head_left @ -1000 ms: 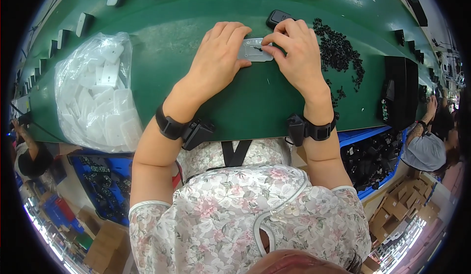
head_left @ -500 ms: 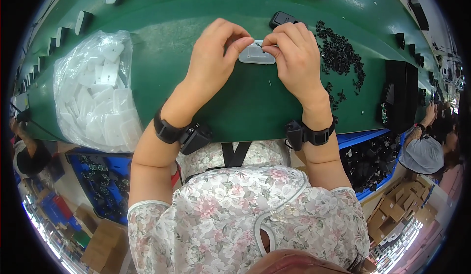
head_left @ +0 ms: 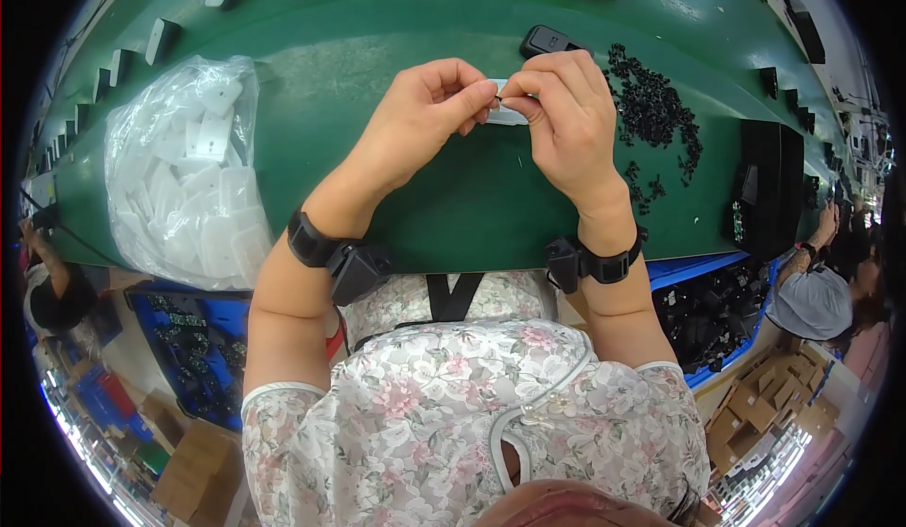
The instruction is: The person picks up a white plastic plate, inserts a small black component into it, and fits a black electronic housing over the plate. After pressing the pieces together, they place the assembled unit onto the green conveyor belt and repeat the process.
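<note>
Fingertips of the left hand (head_left: 425, 117) and right hand (head_left: 572, 117) pinch a small black part (head_left: 498, 100) over a translucent plate (head_left: 510, 117), upper center.

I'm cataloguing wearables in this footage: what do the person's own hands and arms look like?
The left hand and right hand are ungloved. Two black wristbands carry chunky black modules. Short, pale-edged sleeves show a light floral print.

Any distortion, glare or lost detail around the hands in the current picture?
Head view: fisheye bends the green table's edges; head view: pale glare on the tabletop, highlights on the clear bag; head view: the small dark piece between left hand and right hand is too tiny to identify, fingers partly hiding the pale plate.
</note>
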Action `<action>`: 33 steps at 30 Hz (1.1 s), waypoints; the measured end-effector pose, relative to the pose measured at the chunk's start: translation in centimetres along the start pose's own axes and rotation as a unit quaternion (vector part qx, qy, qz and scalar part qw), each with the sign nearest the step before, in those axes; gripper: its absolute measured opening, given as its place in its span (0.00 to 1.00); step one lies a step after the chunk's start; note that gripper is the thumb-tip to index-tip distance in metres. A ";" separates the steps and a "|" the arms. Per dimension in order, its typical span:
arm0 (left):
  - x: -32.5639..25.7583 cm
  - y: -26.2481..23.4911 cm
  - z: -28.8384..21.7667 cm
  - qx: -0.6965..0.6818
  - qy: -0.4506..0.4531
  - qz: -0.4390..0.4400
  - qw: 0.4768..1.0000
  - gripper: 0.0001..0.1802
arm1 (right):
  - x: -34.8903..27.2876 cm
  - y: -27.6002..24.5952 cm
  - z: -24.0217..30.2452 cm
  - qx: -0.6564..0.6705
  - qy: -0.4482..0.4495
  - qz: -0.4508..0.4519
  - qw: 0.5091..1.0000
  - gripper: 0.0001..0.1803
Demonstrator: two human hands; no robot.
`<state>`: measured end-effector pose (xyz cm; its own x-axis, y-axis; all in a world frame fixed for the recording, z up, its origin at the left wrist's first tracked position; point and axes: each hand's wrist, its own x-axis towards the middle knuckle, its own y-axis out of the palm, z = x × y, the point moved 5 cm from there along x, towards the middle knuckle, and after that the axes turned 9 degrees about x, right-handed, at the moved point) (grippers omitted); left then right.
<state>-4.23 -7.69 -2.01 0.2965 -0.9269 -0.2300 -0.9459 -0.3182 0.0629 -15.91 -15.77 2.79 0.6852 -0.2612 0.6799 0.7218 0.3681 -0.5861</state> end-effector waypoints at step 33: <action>0.5 0.5 0.0 0.511 0.278 -0.121 0.804 0.19 | -1.6 1.2 -2.6 -0.087 0.054 0.136 0.985 0.04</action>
<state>-4.52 -8.34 -2.15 0.2326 -0.8983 0.3728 -0.3819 -0.4369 -0.8144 -15.92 -17.18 -0.13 0.8549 -0.2704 0.4427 0.5099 0.2812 -0.8130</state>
